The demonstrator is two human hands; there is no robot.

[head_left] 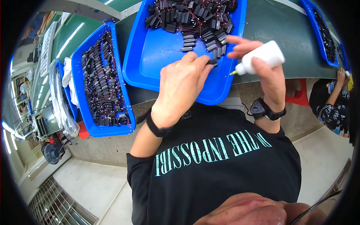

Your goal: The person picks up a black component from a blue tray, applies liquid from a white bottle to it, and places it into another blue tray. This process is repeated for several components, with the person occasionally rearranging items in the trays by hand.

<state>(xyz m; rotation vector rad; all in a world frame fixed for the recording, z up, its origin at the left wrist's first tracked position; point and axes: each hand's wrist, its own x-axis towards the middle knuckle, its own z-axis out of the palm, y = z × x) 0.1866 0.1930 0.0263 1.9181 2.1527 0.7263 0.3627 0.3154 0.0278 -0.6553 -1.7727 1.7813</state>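
My left hand [179,80] is closed on a small black block-shaped part [212,62], pinched at the fingertips over the near side of a blue tray [152,56]. My right hand [270,80] grips a white squeeze bottle [267,55], tilted so its thin yellowish nozzle [234,72] points left toward the black part, a short gap away. Heaped at the tray's far end are many black block parts [187,17] with thin red and dark wires. A short row of them [188,43] lies nearer my hands. My left fingers partly hide the held part.
A second blue tray [77,75], full of similar wired parts, stands to the left beside clear plastic bags [62,97]. Another blue tray [313,28] sits at the far right, near a co-worker's hand [340,77]. The trays rest on a dark green table [279,30].
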